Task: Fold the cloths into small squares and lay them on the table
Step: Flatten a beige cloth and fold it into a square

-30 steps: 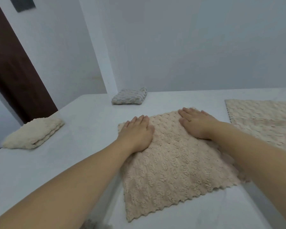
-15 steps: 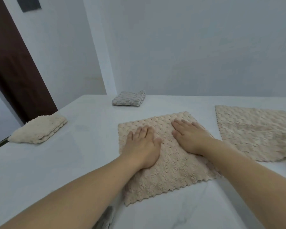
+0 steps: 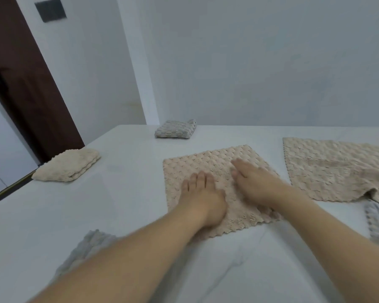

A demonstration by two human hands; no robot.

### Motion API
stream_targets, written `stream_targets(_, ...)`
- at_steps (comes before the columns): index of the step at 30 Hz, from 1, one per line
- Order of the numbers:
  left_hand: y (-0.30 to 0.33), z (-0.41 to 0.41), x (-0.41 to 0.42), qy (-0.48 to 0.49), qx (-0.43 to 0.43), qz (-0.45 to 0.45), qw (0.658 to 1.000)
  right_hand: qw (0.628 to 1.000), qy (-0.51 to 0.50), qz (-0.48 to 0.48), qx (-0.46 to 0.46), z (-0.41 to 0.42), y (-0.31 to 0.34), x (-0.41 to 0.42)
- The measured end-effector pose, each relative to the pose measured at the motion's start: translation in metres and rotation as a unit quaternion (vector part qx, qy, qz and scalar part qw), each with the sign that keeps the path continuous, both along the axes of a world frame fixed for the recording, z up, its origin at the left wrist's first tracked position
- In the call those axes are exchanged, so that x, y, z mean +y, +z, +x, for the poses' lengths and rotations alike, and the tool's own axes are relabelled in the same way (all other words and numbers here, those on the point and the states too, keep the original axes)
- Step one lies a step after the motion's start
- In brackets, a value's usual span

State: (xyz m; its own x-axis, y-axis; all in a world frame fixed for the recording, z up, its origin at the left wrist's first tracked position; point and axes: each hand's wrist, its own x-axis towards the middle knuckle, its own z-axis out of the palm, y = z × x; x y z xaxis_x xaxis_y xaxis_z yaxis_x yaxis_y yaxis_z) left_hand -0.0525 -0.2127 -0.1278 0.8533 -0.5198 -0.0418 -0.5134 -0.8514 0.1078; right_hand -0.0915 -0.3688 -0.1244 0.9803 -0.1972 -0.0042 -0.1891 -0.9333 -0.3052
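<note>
Head view — 2 flat hands, left hand (image 3: 202,201) and right hand (image 3: 255,184), on nubbly beige cloth (image 3: 212,162)

A beige textured cloth (image 3: 208,165) lies flat, squarish, on the white table (image 3: 123,193).

White table (image 3: 127,204) carries five cloths: two folded (image 3: 67,164), two beige spread flat, one grey, seemingly unfolded.

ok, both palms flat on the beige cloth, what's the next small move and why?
Probably pinch one edge of the beige cloth and fold it over in half. Left hand and right hand lie flat on it, and it is far larger than the folded grey square and cream square.
</note>
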Motion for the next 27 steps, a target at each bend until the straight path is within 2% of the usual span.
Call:
stream_targets(2, -0.013, -0.008, 0.000, 0.004, 0.003, -0.023, 1.000, 0.999, 0.002, -0.042, 0.014, -0.008, -0.015, 0.004)
stream_targets(8, -0.011, -0.008, 0.014, 0.013, 0.008, -0.019, 1.000, 0.998, 0.008, -0.063, 0.021, -0.007, -0.018, -0.008)
stream_targets(11, -0.008, -0.011, 0.022, 0.024, -0.008, 0.028, 0.999, 0.998, -0.018, -0.057, 0.029, -0.009, -0.017, -0.025)
stream_targets(16, 0.012, -0.014, 0.020, 0.039, -0.087, 0.154, 0.983, 0.997, -0.040, -0.059, 0.029, -0.007, -0.013, -0.028)
stream_targets(18, 0.014, -0.024, 0.007, 0.030, -0.098, 0.108, 0.989, 0.998, -0.026, -0.056, -0.015, -0.003, -0.007, -0.019)
stream_targets(21, -0.003, -0.048, -0.004, 0.019, -0.033, 0.024, 0.999, 0.999, 0.035, -0.021, -0.024, -0.001, -0.007, -0.006)
stream_targets(24, -0.015, -0.054, -0.001, 0.022, -0.003, 0.009, 1.000, 0.998, 0.048, -0.035, 0.018, -0.001, -0.017, -0.011)
stream_targets(27, -0.006, -0.052, 0.012, 0.011, 0.013, 0.039, 0.999, 0.998, 0.017, -0.052, 0.017, -0.002, -0.017, -0.021)
